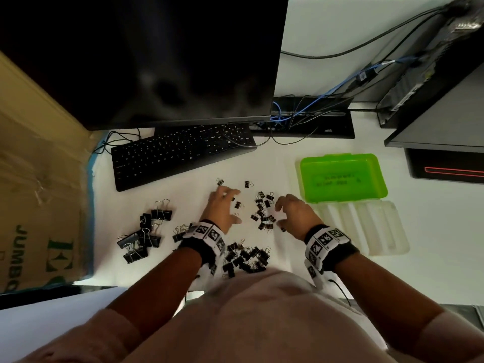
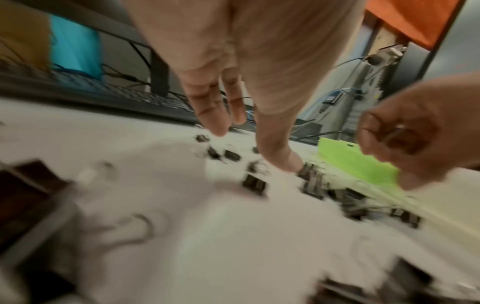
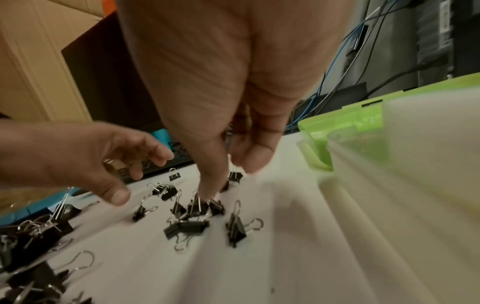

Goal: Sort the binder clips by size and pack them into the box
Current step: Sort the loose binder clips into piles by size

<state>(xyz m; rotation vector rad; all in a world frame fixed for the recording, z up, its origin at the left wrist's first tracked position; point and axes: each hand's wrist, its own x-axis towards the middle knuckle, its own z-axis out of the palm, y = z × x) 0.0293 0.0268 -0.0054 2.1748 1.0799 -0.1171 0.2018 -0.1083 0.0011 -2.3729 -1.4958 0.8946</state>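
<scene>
Black binder clips lie in groups on the white desk: large clips [image 1: 146, 231] at the left, medium clips [image 1: 246, 258] near my body, small clips [image 1: 263, 210] in the middle. My left hand [image 1: 230, 205] hovers over a few stray small clips [image 2: 254, 183] with its fingers straight and spread, holding nothing. My right hand [image 1: 281, 216] reaches down into the small clips [image 3: 200, 207] with fingers curled; a wire handle shows inside its fingers [image 2: 394, 133]. The open green box [image 1: 343, 176] stands empty to the right, its clear lid [image 1: 366, 226] flat beside my right wrist.
A black keyboard [image 1: 178, 153] and a dark monitor [image 1: 157, 61] stand behind the clips. A cardboard box [image 1: 34, 179] fills the left side. Cables [image 1: 301, 113] and a computer case [image 1: 432, 74] sit at the back right.
</scene>
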